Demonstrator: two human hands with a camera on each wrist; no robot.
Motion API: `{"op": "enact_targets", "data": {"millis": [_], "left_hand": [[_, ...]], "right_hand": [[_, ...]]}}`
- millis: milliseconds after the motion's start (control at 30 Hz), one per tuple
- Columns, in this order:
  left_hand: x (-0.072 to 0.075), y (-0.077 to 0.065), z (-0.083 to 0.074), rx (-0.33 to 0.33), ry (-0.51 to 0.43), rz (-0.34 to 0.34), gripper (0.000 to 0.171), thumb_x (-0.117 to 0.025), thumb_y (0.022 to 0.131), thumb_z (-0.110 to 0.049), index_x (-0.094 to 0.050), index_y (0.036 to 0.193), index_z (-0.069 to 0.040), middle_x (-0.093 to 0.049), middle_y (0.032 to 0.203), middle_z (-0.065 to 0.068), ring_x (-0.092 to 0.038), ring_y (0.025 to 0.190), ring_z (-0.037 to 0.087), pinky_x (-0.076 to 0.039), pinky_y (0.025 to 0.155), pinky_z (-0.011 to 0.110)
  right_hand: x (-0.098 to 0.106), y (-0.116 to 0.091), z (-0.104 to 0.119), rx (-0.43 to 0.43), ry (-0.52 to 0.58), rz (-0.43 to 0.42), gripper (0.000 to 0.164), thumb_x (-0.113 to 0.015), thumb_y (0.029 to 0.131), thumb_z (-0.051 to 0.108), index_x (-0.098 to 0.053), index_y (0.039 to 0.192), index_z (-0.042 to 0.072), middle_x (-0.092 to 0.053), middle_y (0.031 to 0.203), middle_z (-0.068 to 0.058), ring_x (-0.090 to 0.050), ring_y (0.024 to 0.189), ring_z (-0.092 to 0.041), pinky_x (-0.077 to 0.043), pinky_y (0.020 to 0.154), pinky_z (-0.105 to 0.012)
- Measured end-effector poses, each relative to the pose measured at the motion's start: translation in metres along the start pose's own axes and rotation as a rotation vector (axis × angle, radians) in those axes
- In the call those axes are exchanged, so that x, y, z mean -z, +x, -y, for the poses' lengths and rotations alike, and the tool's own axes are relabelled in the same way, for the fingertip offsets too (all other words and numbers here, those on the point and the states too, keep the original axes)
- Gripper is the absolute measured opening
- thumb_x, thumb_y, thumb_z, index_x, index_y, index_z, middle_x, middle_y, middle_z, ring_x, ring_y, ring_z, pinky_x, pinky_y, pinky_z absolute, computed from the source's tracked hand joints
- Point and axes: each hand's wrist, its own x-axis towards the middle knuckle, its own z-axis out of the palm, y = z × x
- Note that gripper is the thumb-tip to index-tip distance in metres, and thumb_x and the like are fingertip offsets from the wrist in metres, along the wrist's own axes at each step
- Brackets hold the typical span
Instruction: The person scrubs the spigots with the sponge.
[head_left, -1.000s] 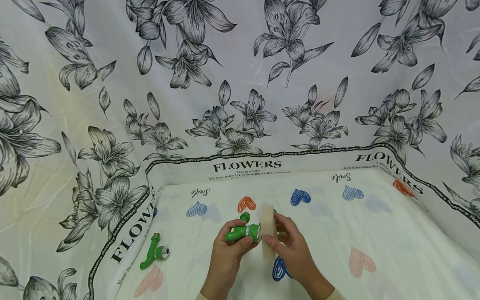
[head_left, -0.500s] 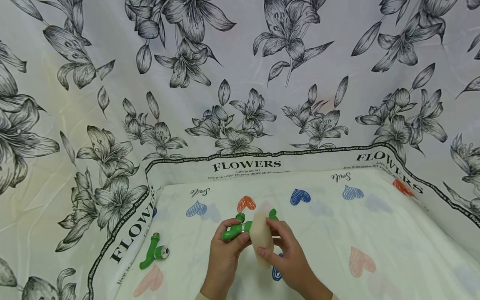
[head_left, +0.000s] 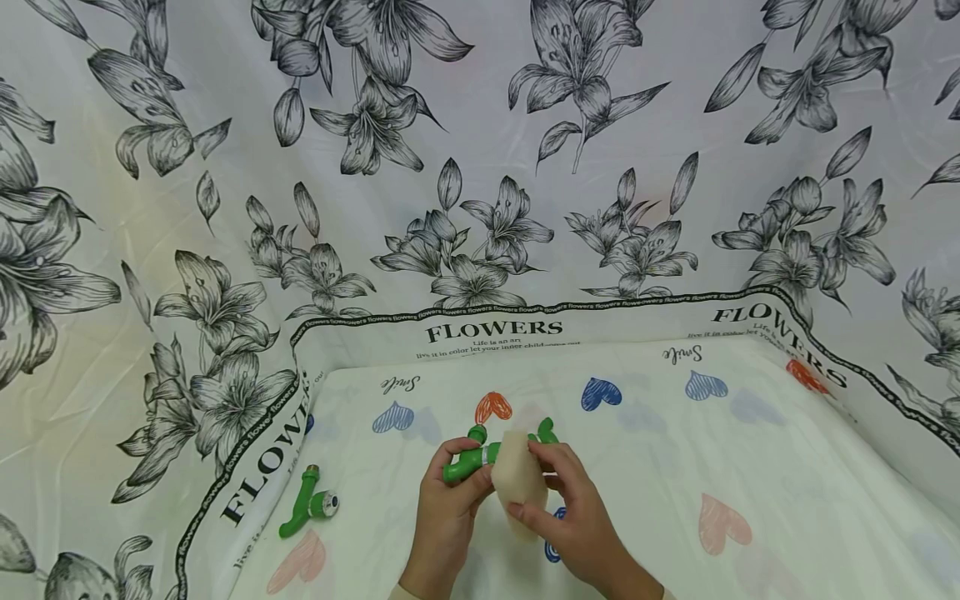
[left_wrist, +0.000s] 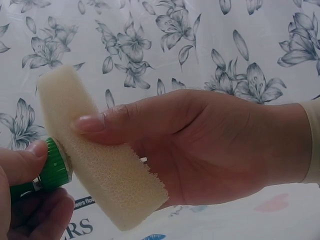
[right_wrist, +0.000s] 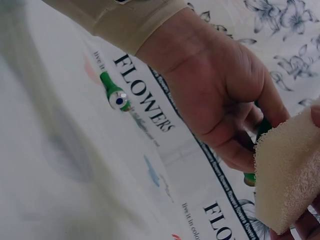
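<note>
In the head view my left hand (head_left: 444, 508) grips a green toy-like tap (head_left: 467, 464) by its body, thumb in front. A thick cream sponge (head_left: 519, 471) is pinched between thumb and fingers of my right hand (head_left: 588, 521). The sponge's flat side meets the ribbed green end of the tap (left_wrist: 56, 165), as the left wrist view shows. From the head, the sponge hides that end. Another green tap (head_left: 547, 430) shows partly behind the sponge and right fingers. In the right wrist view the sponge (right_wrist: 287, 172) covers part of the held tap.
A further green tap (head_left: 306, 504) with a pale round end lies on the left of the white heart-print cloth (head_left: 637, 467). Cloth walls with black flower prints (head_left: 480, 250) rise behind and at the sides.
The right hand has shifted the sponge left and slightly down over the tap's end, turning its broad face towards the camera. More of the tap behind it now shows. The left hand keeps its grip.
</note>
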Motion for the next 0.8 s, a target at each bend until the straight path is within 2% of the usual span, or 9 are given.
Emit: {"op": "enact_targets", "data": {"millis": [233,467,600,800], "left_hand": [[0.000,-0.001,0.002,0.016,0.005,0.046,0.051,-0.082,0.092,0.009,-0.052,0.133,0.012,-0.064,0.132,0.024,-0.074,0.108,0.031,-0.062,0.097,0.047],[-0.002,-0.003,-0.002,0.019,0.019,0.099,0.050,-0.081,0.093,0.009,-0.052,0.133,0.011,-0.057,0.141,0.023,-0.072,0.111,0.032,-0.062,0.097,0.047],[-0.002,-0.004,-0.004,0.023,0.014,0.104,0.049,-0.080,0.094,0.010,-0.052,0.133,0.011,-0.055,0.143,0.023,-0.071,0.113,0.032,-0.062,0.097,0.046],[-0.001,-0.003,-0.003,0.016,0.025,0.101,0.048,-0.081,0.094,0.008,-0.053,0.133,0.010,-0.053,0.147,0.025,-0.071,0.112,0.032,-0.062,0.097,0.047]], "right_hand": [[0.006,0.003,-0.005,-0.077,0.014,-0.031,0.066,-0.088,0.094,0.018,-0.059,0.153,0.025,-0.061,0.135,0.003,-0.063,0.122,-0.025,-0.058,0.101,-0.035],[0.013,0.009,-0.016,-0.133,0.064,-0.063,0.062,-0.084,0.098,0.018,-0.059,0.155,0.020,-0.061,0.134,-0.002,-0.062,0.118,-0.033,-0.058,0.100,-0.034],[0.013,0.009,-0.018,-0.146,0.077,-0.067,0.062,-0.084,0.098,0.019,-0.059,0.155,0.019,-0.061,0.134,-0.003,-0.062,0.118,-0.038,-0.058,0.099,-0.033],[0.011,0.008,-0.018,-0.147,0.081,-0.040,0.061,-0.082,0.100,0.019,-0.058,0.156,0.021,-0.061,0.134,-0.003,-0.062,0.121,-0.032,-0.058,0.100,-0.034]]}}
